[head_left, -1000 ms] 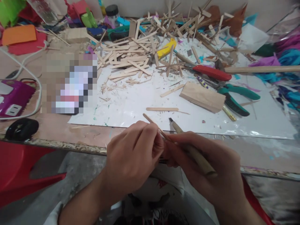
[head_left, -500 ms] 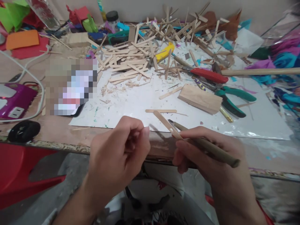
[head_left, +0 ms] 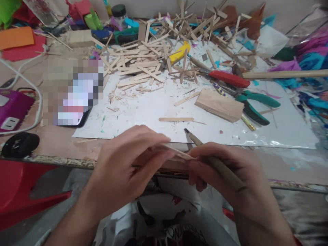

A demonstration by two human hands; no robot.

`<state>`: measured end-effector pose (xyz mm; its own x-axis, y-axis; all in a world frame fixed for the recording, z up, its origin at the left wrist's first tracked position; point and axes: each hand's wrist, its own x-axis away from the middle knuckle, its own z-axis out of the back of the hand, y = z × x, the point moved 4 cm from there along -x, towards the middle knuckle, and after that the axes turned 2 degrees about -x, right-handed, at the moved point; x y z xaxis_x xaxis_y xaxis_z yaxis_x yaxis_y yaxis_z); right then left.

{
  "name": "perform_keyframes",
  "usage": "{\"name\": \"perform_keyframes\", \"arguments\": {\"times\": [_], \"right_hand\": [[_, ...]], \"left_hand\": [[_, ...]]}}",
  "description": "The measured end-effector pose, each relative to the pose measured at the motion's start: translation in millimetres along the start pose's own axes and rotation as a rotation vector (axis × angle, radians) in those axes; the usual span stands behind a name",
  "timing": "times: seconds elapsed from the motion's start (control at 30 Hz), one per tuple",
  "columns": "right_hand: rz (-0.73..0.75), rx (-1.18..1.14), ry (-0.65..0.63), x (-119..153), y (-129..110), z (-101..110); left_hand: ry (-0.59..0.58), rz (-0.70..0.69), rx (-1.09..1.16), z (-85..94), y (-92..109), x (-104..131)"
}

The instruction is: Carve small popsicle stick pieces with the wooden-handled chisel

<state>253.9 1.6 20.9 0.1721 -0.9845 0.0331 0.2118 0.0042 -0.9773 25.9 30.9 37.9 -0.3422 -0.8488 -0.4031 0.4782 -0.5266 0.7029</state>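
Wooden stick now reaches into left hand, earlier apart.

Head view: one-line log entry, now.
right hand: holds wood-handled tool and wooden stick | left hand: same stick between fingers | wooden block: on white sheet

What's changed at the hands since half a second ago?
The left hand opened and reached the craft stick, whose free end swung down and left into that hand; whether it grips is unclear. The right hand still holds that stick and the slim tool. The loose stick and wood block stayed put.
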Motion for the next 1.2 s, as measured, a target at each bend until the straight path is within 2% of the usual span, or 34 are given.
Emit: {"name": "perform_keyframes", "arguments": {"times": [0.1, 0.2, 0.27, 0.33, 0.37, 0.43, 0.47, 0.53, 0.6, 0.67, 0.73, 0.8, 0.97, 1.07, 1.13, 1.2], "right_hand": [[0.147, 0.245, 0.012, 1, -5, 7], [0.273, 0.483, 0.096, -5, -8, 33], [0.315, 0.694, 0.035, -14, -9, 54], [0.438, 0.952, -0.04, -23, -16, 69], [0.46, 1.079, -0.035, -28, -20, 74], [0.526, 1.19, 0.012, -38, -32, 74], [0.54, 1.184, 0.06, -43, -37, 69], [0.579, 1.141, 0.016, -57, -41, 48], [0.55, 1.139, -0.052, -74, -34, 27], [0.492, 1.117, -0.091, -91, -24, 17], [0.428, 1.052, -0.093, -102, -15, 18], [0.363, 0.943, -0.059, -106, -14, 28], [0.191, 0.527, 0.021, -98, -30, 55], [0.069, 0.256, -0.018, -94, -32, 55], [-0.06, -0.02, -0.06, -92, -29, 48], [-0.132, -0.188, -0.085, -91, -28, 41]], "left_hand": [[-0.097, 0.079, 0.058, 3.2, -4, -4], [-0.053, 0.15, 0.103, 18.2, -12, -5], [-0.012, 0.24, 0.207, 28.6, -20, -4], [-0.032, 0.305, 0.341, 33.7, -24, -8], [-0.053, 0.311, 0.384, 34.6, -24, -12], [-0.099, 0.279, 0.39, 34.4, -19, -24], [-0.109, 0.252, 0.37, 33.8, -16, -32], [-0.127, 0.207, 0.336, 31.5, -9, -48], [-0.151, 0.17, 0.322, 28.4, -2, -63], [-0.18, 0.118, 0.297, 25.6, 3, -75], [-0.208, 0.074, 0.264, 23.5, 7, -84], [-0.224, 0.06, 0.237, 21.8, 8, -90], [-0.174, 0.132, 0.184, 15.9, -7, -102], [-0.158, 0.153, 0.17, 8.2, -19, -103], [-0.164, 0.152, 0.164, 3.3, -24, -101], [-0.166, 0.135, 0.143, 0.8, -25, -99]]}}
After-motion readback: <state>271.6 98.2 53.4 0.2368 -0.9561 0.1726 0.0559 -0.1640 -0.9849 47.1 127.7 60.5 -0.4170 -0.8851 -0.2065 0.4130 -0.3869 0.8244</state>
